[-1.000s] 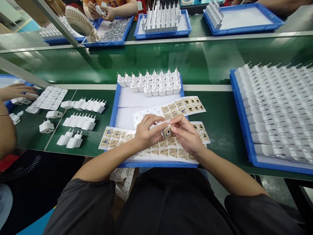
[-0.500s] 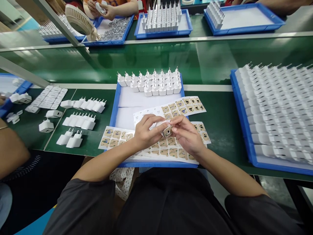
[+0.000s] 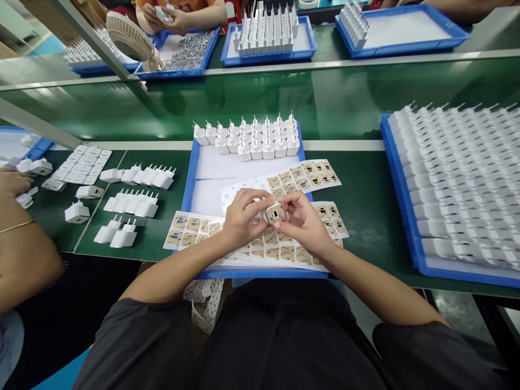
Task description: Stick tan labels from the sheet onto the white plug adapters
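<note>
At the far left a co-worker's hand [image 3: 12, 181] rests beside loose white chargers [image 3: 134, 201] lined up on the green counter [image 3: 361, 189]. Moving right, my left hand [image 3: 239, 219] pinches one small white charger [image 3: 275, 213] by its side walls, thumb and forefinger clenched on the shell; my right hand [image 3: 303, 222] meets it from the other side, fingertips clamped on the same charger, its port face turned up toward me. I hold it just above the label sheets [image 3: 284, 181] that lie across the blue tray [image 3: 190, 179], where a row of upright chargers [image 3: 247, 140] stands at the far edge.

The piece looks light and rigid — a hard, smooth plastic shell that I judge could slip under a loose pinch, so the flat sides seem the safest hold, away from the metal prongs and the label face. The sheets beneath appear thin and floppy, likely to curl if lifted by a corner.

Farther right, a second blue tray [image 3: 400, 184] is packed with rows of white chargers — prongs up.
</note>
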`<state>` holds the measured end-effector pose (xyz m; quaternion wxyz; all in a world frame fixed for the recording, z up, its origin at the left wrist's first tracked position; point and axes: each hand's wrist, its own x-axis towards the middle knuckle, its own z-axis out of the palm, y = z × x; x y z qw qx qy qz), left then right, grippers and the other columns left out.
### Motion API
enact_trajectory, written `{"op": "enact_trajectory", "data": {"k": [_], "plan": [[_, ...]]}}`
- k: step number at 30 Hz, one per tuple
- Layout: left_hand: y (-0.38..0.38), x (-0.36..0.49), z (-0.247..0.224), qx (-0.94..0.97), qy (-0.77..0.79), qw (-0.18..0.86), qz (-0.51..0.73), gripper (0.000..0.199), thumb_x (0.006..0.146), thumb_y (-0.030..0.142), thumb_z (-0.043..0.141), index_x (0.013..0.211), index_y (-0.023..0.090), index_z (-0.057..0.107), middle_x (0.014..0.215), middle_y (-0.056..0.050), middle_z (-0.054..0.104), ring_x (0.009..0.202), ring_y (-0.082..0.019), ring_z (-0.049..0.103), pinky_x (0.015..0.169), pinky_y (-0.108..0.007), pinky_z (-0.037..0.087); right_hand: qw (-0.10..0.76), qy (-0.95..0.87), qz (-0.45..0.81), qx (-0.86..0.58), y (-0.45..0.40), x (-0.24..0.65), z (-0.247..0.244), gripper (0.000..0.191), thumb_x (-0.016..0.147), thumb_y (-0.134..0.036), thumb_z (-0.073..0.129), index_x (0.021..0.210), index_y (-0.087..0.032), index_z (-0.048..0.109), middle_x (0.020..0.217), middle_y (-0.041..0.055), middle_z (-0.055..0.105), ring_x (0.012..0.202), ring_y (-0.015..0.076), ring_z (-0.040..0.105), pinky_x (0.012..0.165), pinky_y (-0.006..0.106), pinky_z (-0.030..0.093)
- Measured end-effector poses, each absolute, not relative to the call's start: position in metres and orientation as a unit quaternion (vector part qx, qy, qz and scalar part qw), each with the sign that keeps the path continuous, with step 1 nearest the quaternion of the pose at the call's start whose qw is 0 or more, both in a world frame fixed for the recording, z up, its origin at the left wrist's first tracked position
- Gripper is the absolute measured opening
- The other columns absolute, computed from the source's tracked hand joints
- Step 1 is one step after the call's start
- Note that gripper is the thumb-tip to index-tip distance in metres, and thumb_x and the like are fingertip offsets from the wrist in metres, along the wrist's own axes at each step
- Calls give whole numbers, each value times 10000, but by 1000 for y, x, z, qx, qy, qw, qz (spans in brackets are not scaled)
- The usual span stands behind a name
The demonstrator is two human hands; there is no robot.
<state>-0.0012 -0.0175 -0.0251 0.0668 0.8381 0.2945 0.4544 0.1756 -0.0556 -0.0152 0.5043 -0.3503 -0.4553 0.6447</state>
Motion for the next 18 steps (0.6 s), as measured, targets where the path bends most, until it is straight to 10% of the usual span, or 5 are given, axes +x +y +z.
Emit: {"op": "enact_trajectory", "data": {"k": [18], "plan": [[-15, -2, -31, 859, 268, 44, 435, 479, 768, 93, 666, 1200, 263, 543, 1081, -69, 666, 950, -196, 594, 749, -315, 506, 526, -475, 613, -348, -55, 177, -18, 233, 834, -322, 722, 953, -267, 529, 886, -20, 434, 679, 118, 507, 528, 254, 540]]}}
